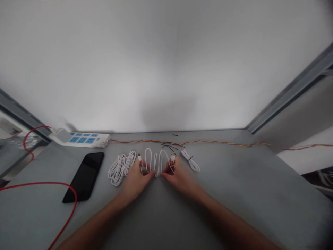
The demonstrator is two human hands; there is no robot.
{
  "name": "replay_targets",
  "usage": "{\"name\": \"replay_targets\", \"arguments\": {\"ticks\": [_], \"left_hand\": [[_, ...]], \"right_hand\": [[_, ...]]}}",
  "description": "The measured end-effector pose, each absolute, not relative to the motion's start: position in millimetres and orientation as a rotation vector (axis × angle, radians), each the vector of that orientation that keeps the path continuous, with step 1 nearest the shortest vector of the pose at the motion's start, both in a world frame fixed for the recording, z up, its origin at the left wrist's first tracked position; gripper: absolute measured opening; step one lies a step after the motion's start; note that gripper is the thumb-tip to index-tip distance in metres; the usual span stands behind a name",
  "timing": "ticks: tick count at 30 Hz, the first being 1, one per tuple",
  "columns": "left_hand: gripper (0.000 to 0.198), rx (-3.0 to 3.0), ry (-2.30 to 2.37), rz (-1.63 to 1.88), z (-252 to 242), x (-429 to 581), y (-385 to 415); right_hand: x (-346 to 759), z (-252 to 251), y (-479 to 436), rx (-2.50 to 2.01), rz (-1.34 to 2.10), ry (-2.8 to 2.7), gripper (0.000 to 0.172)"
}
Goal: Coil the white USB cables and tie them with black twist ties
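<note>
White USB cable [155, 165]: between your hands, over the middle of the tabletop [247, 187], bent into narrow loops. Your left hand [137, 178] and right hand [182, 177] each pinch it, thumb against fingers; a plug shows above each. Coiled white cables [118, 170] lie just beside your left hand; a tied white cable bundle [190, 160] lies near your right. Toward the back edge: black twist ties [169, 147], twisted red-and-yellow wire [203, 141]. Back left corner: power strip [102, 140]. Left side: black smartphone [84, 177], red cable [74, 194] crossing its near end.
</note>
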State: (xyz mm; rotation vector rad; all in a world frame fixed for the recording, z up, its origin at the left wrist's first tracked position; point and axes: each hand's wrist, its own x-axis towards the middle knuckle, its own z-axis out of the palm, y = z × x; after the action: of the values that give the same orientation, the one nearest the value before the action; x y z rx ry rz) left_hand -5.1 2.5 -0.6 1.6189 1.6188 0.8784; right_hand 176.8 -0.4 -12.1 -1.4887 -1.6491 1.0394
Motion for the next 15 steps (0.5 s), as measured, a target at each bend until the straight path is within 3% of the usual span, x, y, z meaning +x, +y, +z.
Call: {"name": "replay_targets", "arguments": {"ticks": [5,15], "left_hand": [[0.044,1.447,1.504,0.912,-5,-3,4],[0.041,1.299,1.151,0.920,3,1,-4]], "right_hand": [[175,-25,1,-1.426,1.122,-1.532,0.036],[170,-13,2,-1.354,1.375,-1.278,0.033]]}}
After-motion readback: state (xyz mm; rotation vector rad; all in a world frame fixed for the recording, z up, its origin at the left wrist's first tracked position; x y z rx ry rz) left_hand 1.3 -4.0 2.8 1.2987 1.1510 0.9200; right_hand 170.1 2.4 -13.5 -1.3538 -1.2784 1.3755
